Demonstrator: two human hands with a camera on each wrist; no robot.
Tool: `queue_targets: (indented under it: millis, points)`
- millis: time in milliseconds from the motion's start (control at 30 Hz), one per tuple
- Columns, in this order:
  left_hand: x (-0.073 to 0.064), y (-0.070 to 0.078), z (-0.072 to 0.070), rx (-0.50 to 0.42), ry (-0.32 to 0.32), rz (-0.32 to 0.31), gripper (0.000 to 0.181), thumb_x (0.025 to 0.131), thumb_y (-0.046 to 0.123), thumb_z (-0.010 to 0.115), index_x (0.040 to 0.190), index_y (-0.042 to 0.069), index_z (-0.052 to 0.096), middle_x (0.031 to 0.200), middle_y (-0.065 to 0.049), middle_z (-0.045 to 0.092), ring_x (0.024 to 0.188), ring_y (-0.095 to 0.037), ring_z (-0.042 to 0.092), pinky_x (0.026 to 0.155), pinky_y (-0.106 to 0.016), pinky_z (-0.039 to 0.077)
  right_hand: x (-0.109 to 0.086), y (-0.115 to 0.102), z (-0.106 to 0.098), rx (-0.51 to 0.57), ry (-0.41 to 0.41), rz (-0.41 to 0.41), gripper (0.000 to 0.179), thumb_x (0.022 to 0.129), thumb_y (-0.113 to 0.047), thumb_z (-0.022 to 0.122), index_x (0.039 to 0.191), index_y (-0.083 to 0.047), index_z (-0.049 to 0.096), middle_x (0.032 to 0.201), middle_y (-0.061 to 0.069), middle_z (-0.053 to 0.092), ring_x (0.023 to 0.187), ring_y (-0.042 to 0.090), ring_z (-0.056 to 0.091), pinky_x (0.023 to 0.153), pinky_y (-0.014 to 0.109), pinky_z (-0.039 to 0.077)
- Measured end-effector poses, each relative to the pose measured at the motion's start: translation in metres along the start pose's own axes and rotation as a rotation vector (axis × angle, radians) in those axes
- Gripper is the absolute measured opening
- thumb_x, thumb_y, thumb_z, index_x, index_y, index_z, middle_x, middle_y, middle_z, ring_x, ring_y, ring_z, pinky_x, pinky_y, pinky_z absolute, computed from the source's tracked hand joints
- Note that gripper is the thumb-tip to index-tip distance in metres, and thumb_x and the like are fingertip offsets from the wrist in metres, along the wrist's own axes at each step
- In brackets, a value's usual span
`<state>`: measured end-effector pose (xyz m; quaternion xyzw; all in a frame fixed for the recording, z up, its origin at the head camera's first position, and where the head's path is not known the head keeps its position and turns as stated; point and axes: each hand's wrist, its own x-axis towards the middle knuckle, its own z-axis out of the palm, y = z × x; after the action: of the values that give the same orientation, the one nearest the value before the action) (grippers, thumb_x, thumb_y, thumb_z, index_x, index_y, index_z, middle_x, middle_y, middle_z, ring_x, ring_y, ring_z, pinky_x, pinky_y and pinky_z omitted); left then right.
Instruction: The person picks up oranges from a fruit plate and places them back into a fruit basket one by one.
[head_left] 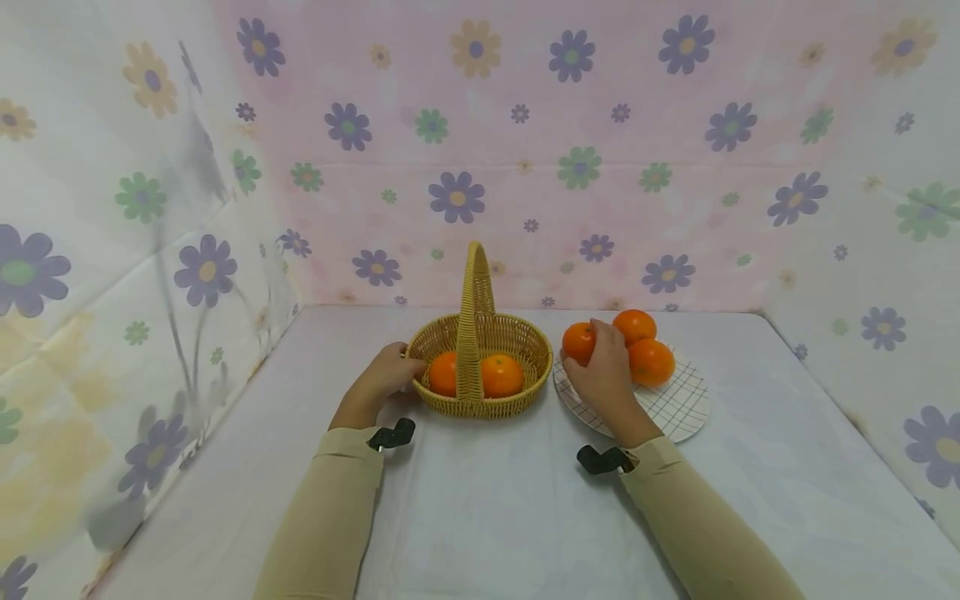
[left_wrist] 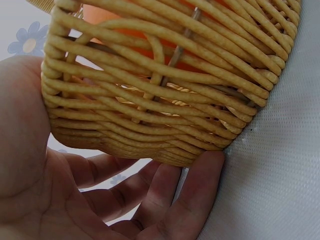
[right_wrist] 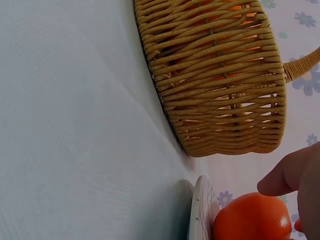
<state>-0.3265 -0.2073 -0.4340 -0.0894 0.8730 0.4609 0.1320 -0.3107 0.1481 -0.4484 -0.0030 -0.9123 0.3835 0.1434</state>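
A woven wicker basket (head_left: 517, 406) with a tall arched handle stands mid-table, two oranges (head_left: 502, 376) inside it. My left hand (head_left: 384, 372) grips the basket's left end, thumb at the rim and fingers curled against the outer wall, as the left wrist view shows. To the right, my right hand (head_left: 606, 372) holds an orange (head_left: 578, 342) at the left side of a white plate (head_left: 684, 408) with dark crossed lines. In the right wrist view the thumb touches that orange (right_wrist: 252, 218); its other fingers are mostly out of frame. Two more oranges (head_left: 651, 362) sit beside this hand.
A white cloth covers the table (head_left: 510, 508). Flower-patterned cloth (head_left: 517, 133) hangs behind and at both sides. The plate's left edge lies close to the basket's right end. Each wrist carries a small black mount (head_left: 600, 460).
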Motion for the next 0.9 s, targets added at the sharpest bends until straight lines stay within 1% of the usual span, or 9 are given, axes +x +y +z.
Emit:
queue_targets:
  millis: [200, 333, 500, 600, 733, 900]
  points:
    - [0.0022, -0.0009, -0.0002, 0.000, -0.004, -0.004, 0.063, 0.092, 0.028, 0.061, 0.148, 0.004, 0.044, 0.141, -0.016, 0.056, 0.117, -0.032, 0.056, 0.093, -0.043, 0.056, 0.0000, 0.0012, -0.0012, -0.015, 0.008, 0.025, 0.086, 0.088, -0.030, 0.078, 0.158, -0.007, 0.033, 0.154, 0.024, 0.031, 0.137, 0.041, 0.040, 0.116, 0.063, 0.040]
    - [0.0024, -0.0003, 0.0000, 0.004, -0.004, -0.007, 0.064, 0.091, 0.027, 0.061, 0.148, 0.004, 0.044, 0.140, -0.016, 0.056, 0.117, -0.032, 0.055, 0.093, -0.043, 0.055, -0.0014, 0.0002, -0.0026, -0.019, -0.002, 0.057, 0.088, 0.088, -0.032, 0.079, 0.158, -0.007, 0.033, 0.154, 0.024, 0.027, 0.136, 0.042, 0.040, 0.115, 0.063, 0.042]
    - [0.0023, 0.0004, 0.0005, 0.008, 0.001, -0.013, 0.065, 0.090, 0.026, 0.062, 0.149, 0.004, 0.043, 0.142, -0.016, 0.055, 0.119, -0.033, 0.054, 0.100, -0.048, 0.054, -0.0014, 0.0004, -0.0024, -0.013, 0.010, 0.073, 0.087, 0.087, -0.033, 0.081, 0.155, -0.005, 0.035, 0.153, 0.025, 0.025, 0.135, 0.043, 0.039, 0.114, 0.063, 0.043]
    - [0.0024, 0.0003, 0.0008, 0.009, 0.006, -0.014, 0.065, 0.091, 0.027, 0.061, 0.149, 0.004, 0.043, 0.143, -0.016, 0.055, 0.120, -0.033, 0.054, 0.103, -0.049, 0.053, -0.0011, 0.0010, -0.0016, -0.015, 0.018, 0.071, 0.086, 0.086, -0.033, 0.082, 0.153, -0.004, 0.036, 0.152, 0.025, 0.026, 0.134, 0.042, 0.039, 0.114, 0.062, 0.043]
    - [0.0025, 0.0001, 0.0008, 0.008, 0.005, -0.015, 0.066, 0.092, 0.027, 0.061, 0.150, 0.004, 0.042, 0.144, -0.016, 0.055, 0.121, -0.033, 0.054, 0.103, -0.049, 0.053, -0.0011, 0.0017, -0.0008, -0.002, 0.013, 0.072, 0.086, 0.085, -0.031, 0.082, 0.151, -0.003, 0.034, 0.153, 0.024, 0.027, 0.135, 0.041, 0.038, 0.115, 0.062, 0.042]
    - [0.0024, -0.0003, 0.0006, 0.005, 0.001, -0.015, 0.065, 0.091, 0.027, 0.062, 0.149, 0.004, 0.043, 0.143, -0.016, 0.055, 0.120, -0.033, 0.054, 0.102, -0.049, 0.054, -0.0017, 0.0015, -0.0009, 0.066, -0.002, 0.086, 0.085, 0.085, -0.025, 0.084, 0.149, -0.004, 0.031, 0.151, 0.021, 0.034, 0.136, 0.037, 0.041, 0.117, 0.060, 0.040]
